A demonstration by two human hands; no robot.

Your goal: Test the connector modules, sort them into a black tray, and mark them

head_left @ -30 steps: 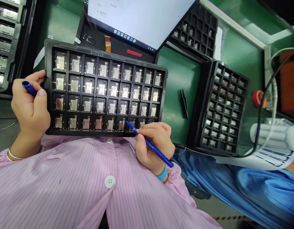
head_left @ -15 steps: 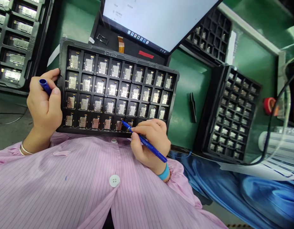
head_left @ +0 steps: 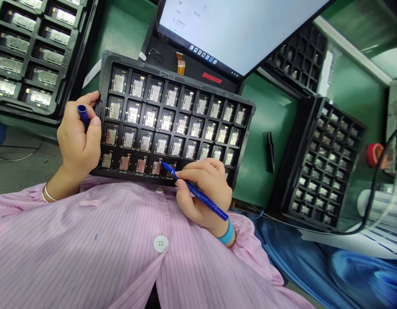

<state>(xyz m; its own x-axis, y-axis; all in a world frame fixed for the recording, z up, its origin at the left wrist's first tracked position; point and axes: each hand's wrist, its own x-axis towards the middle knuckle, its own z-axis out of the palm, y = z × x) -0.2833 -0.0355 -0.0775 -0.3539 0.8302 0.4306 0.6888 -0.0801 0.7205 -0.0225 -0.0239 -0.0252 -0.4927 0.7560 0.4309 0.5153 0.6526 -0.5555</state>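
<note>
My left hand [head_left: 79, 139] grips the left edge of a black pocketed tray [head_left: 198, 84] and has a blue pen cap [head_left: 83, 112] tucked between its fingers. The tray's pockets hold small silver card-connector boards [head_left: 166, 123]; some in the bottom row look reddish. In my right hand [head_left: 206, 191] is a blue marker pen [head_left: 201, 197], its tip over the bottom row beside the fourth board from the left. That hand covers several pockets at the lower right, so what lies in them is hidden.
Another black tray [head_left: 71, 64] of boards stands at left. Behind the held tray is a monitor [head_left: 237, 34], with an orange flex cable [head_left: 181, 63] and red tape strip [head_left: 212, 78] below. Black tweezers [head_left: 270, 152], a filled tray [head_left: 309, 218] and a red tape roll [head_left: 375, 155] lie right.
The whole view has shifted, so everything appears farther right and slightly lower. Relative to the tray, my right hand and the pen tip have moved left by about one pocket.
</note>
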